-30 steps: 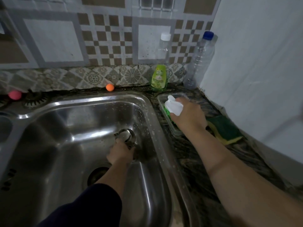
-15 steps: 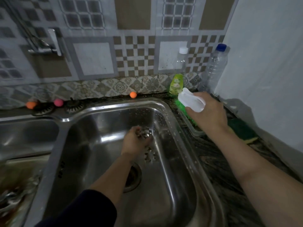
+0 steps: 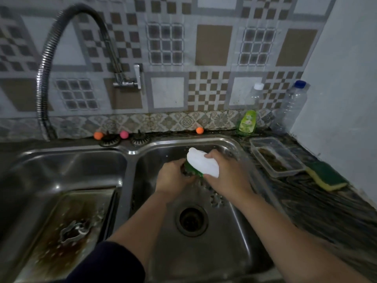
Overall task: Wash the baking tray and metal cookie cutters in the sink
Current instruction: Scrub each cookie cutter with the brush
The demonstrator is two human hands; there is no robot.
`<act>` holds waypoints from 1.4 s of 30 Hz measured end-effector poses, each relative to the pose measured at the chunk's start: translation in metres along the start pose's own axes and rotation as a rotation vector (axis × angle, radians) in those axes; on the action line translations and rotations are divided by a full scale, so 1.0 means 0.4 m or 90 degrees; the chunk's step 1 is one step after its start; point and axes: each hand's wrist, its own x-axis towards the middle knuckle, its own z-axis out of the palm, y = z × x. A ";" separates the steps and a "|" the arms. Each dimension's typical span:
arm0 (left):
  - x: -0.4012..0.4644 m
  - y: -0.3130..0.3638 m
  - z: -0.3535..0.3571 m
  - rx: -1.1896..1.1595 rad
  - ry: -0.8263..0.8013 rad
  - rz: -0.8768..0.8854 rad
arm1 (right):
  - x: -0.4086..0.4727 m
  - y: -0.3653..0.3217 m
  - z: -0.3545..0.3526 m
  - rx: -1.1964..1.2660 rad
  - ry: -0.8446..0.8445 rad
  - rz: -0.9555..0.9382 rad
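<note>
At nine o'clock the stained baking tray [image 3: 67,225] lies in the left basin with a metal cookie cutter [image 3: 74,231] resting on it; the coiled tap hose [image 3: 43,78] arches above at ten o'clock; near centre, over the right basin of the sink [image 3: 234,242], your left hand [image 3: 173,178] curls around a small cutter, mostly hidden by your fingers; touching it at one o'clock, your right hand [image 3: 226,176] grips a white-handled scrub brush [image 3: 202,163], green bristles down against that cutter; another flower-shaped cutter [image 3: 217,200] lies on the basin floor just beside the drain [image 3: 191,220]; at three o'clock the worktop [image 3: 326,211] carries a clear container [image 3: 275,156] and a green sponge [image 3: 326,178].
</note>
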 end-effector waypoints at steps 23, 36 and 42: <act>-0.035 -0.011 -0.086 -0.860 -0.219 -0.428 | -0.035 -0.117 0.052 0.211 0.152 0.167; -0.005 0.056 -0.075 -1.054 -0.139 -0.548 | -0.063 -0.129 0.055 0.188 0.142 0.052; -0.011 0.093 -0.070 -1.051 -0.126 -0.523 | -0.005 -0.120 0.032 0.202 0.163 0.078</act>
